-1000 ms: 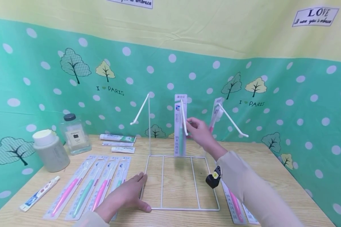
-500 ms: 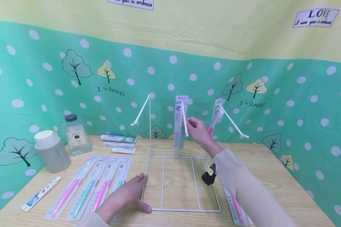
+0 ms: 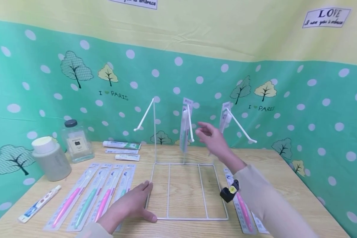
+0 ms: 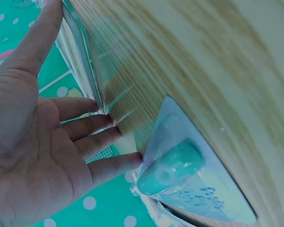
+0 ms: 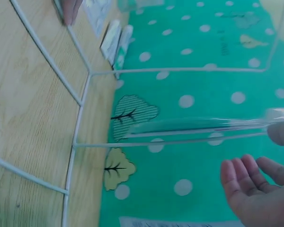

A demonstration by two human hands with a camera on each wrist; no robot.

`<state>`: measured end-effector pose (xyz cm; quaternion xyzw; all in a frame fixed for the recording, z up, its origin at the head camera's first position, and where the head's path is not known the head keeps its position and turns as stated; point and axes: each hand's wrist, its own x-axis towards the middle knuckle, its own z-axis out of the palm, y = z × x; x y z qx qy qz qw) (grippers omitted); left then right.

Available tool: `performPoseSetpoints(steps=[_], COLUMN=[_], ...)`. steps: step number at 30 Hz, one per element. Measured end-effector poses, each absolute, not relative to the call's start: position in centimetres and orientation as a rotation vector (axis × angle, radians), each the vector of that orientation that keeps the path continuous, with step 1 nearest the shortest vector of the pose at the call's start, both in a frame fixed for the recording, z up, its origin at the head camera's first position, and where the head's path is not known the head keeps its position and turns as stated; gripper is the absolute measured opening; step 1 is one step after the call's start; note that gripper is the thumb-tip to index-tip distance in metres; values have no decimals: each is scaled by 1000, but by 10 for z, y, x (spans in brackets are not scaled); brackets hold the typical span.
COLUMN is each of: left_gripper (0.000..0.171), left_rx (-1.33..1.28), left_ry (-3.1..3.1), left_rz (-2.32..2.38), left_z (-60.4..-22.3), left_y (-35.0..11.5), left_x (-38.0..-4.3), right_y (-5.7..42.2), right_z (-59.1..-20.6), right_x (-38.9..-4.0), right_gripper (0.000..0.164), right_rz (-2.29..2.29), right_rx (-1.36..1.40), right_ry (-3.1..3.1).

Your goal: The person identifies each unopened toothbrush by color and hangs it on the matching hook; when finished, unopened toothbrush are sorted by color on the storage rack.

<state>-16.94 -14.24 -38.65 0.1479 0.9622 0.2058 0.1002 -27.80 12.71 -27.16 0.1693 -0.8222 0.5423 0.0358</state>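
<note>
A white wire rack (image 3: 190, 218) with three arms stands on the table. From its middle arm hangs a packaged toothbrush (image 3: 184, 129) with a green handle, turned partly edge-on. Another packaged toothbrush (image 3: 225, 115) hangs from the right arm, partly behind my right hand (image 3: 212, 140). That hand holds nothing; its fingers are loosely bent, just right of the middle package. In the right wrist view the hanging package (image 5: 194, 127) passes close by the thumb. My left hand (image 3: 137, 201) rests on the rack's front left corner, fingers extended, beside a green toothbrush package (image 4: 175, 165).
Several packaged toothbrushes (image 3: 68, 206) lie in a row on the left, and more packages (image 3: 244, 211) lie under the right forearm. Toothpaste tubes (image 3: 122, 144) lie at the back. A grey bottle (image 3: 52, 162) and a clear bottle (image 3: 77, 142) stand at the left.
My right hand has let go of the middle toothbrush package and drawn back slightly to the right. The package has risen from the base bar and turned on its arm. My left hand stays put.
</note>
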Motion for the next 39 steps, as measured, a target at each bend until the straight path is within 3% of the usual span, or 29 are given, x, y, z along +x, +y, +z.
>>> performPoseSetpoints(steps=[10,23,39], left_gripper=[116,116,122], left_rx=[401,409,467], left_ry=[2837,2819,2792], left_rz=[619,673,585], left_z=[-384,-381,-383], left_y=[-145,-142,-143], left_x=[-168,-171,-179], right_y=[191,287,347], right_z=[-273,-316,-372], right_x=[-240,-215,-207], right_gripper=[43,52,64], right_rz=[1634,1537,1433], right_rx=[737,364,6], right_ry=[-2568,-2746,-3002])
